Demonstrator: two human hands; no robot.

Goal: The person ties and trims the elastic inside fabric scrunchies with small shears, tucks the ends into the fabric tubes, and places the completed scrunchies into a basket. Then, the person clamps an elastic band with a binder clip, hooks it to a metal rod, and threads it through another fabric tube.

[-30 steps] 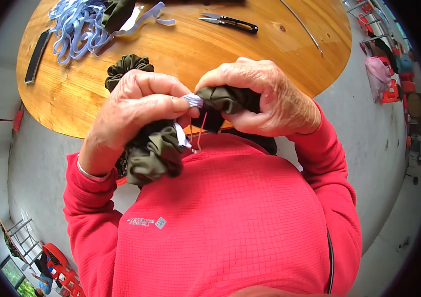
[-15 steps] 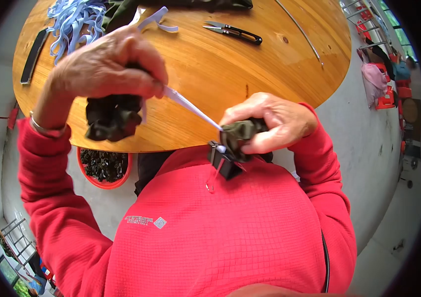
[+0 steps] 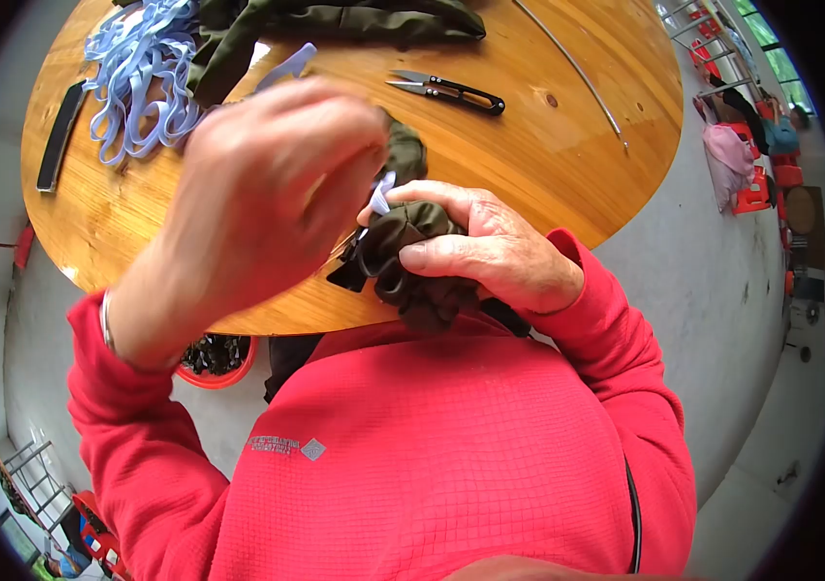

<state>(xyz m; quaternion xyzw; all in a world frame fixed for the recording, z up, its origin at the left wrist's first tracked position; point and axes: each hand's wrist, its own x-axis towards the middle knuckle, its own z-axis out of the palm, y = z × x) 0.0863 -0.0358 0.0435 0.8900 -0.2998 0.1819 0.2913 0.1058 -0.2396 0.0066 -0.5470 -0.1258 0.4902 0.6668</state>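
Observation:
My right hand (image 3: 490, 242) is closed on a bunched tube of dark green fabric (image 3: 410, 228), thumb in front. A pale lilac elastic end (image 3: 382, 192) pokes up by its fingertips. Just left of the bunch, partly covered, is a black clip (image 3: 346, 275). My left hand (image 3: 277, 179), blurred, hovers over the table close to the bunch. Its fingers are curled in, and their tips and whatever they hold are hidden. More green fabric (image 3: 404, 150) shows behind that hand.
On the wooden table (image 3: 519, 165) lie black-handled thread snips (image 3: 451, 92), a thin metal rod (image 3: 577, 68), a heap of pale blue elastic (image 3: 146, 82), dark green cloth (image 3: 364, 21) and a black strip (image 3: 62, 136). Below the edge stands a red basin (image 3: 214, 381) with dark pieces.
My left hand has swung right and inward towards my right hand. The elastic stretched between the hands is no longer visible as a taut line. The fabric bunch has shifted left and up over the table.

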